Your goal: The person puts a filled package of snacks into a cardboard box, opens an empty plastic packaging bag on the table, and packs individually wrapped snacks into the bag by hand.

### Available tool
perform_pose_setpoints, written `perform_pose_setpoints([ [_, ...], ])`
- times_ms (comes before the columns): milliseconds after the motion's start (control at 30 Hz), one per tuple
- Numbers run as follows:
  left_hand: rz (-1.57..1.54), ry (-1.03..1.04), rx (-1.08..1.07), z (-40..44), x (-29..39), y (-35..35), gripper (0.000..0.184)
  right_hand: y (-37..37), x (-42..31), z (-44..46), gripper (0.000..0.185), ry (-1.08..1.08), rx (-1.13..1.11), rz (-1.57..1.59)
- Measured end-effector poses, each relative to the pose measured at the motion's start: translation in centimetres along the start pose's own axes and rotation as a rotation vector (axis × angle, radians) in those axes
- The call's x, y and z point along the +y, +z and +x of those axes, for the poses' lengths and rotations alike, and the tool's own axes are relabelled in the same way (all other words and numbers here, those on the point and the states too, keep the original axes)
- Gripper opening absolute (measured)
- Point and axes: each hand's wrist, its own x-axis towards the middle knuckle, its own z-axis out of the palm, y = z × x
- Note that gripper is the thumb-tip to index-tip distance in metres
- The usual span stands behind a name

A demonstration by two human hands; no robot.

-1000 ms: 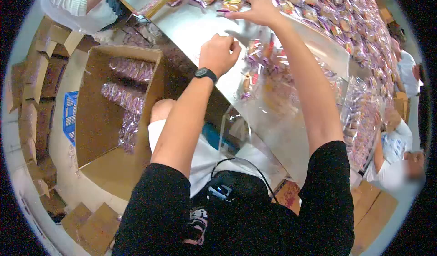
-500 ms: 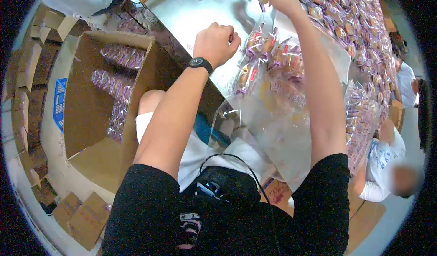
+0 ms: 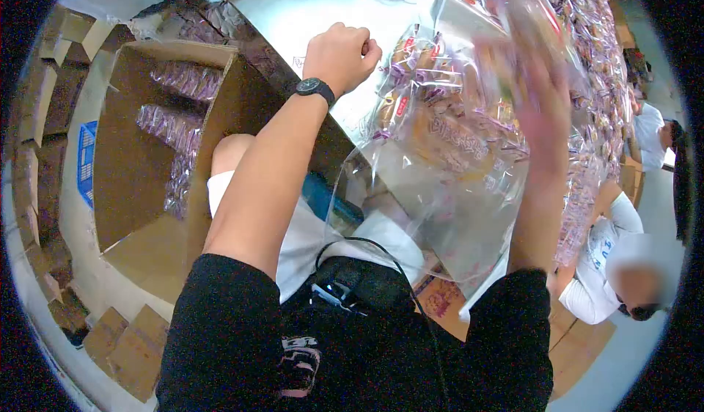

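Note:
My left hand (image 3: 339, 59) is curled into a loose fist above the shiny metal tabletop (image 3: 323, 9), a black watch on its wrist. Nothing shows between its fingers. My right hand (image 3: 544, 100) is smeared by motion at the right. Blurred wrapped bread (image 3: 539, 27) streaks along with it, seemingly in its grasp; the fingers themselves are not distinct. Between my forearms lies a large clear plastic bag (image 3: 440, 185), its wide mouth toward my lap. Several wrapped breads (image 3: 418, 56) in clear and purple film are at the bag's far end.
A heap of wrapped breads (image 3: 594, 53) covers the table's right side. To my left stands an open cardboard box (image 3: 139, 199) with bagged packs (image 3: 176, 126) inside. Behind it are a blue crate (image 3: 86, 163) and more cartons (image 3: 121, 346). A person in white (image 3: 605, 258) is at the right.
My right hand has swept from the top of the view down and right, with blurred wrapped bread moving along. My left hand stays curled in nearly the same place.

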Motion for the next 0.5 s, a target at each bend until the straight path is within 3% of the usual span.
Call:
perform_pose_setpoints([
  [67,0.007,-0.022,-0.01,0.2,0.0,0.1,0.029,-0.1,-2.0,-6.5,0.062,0.217,-0.265,0.233],
  [133,0.013,-0.033,-0.03,0.2,0.1,-0.2,0.029,0.1,-3.1,-10.4,0.064,0.57,-0.667,0.461],
  [200,0.012,-0.031,-0.058,0.2,0.3,-0.4,0.031,1.5,-2.6,-14.8,0.066,0.774,-0.843,0.412],
  [333,0.045,-0.026,-0.063,0.2,0.6,-0.4,0.029,3.7,-0.1,-20.3,0.058,0.561,-0.628,-0.213],
  [400,0.051,-0.014,-0.055,0.1,0.7,-0.5,0.03,4.5,-0.9,-21.3,0.059,0.609,-0.428,-0.265],
  [500,0.053,0.0,-0.045,0.1,0.5,-0.3,0.03,5.5,-2.4,-21.9,0.068,0.41,-0.214,-0.536],
])
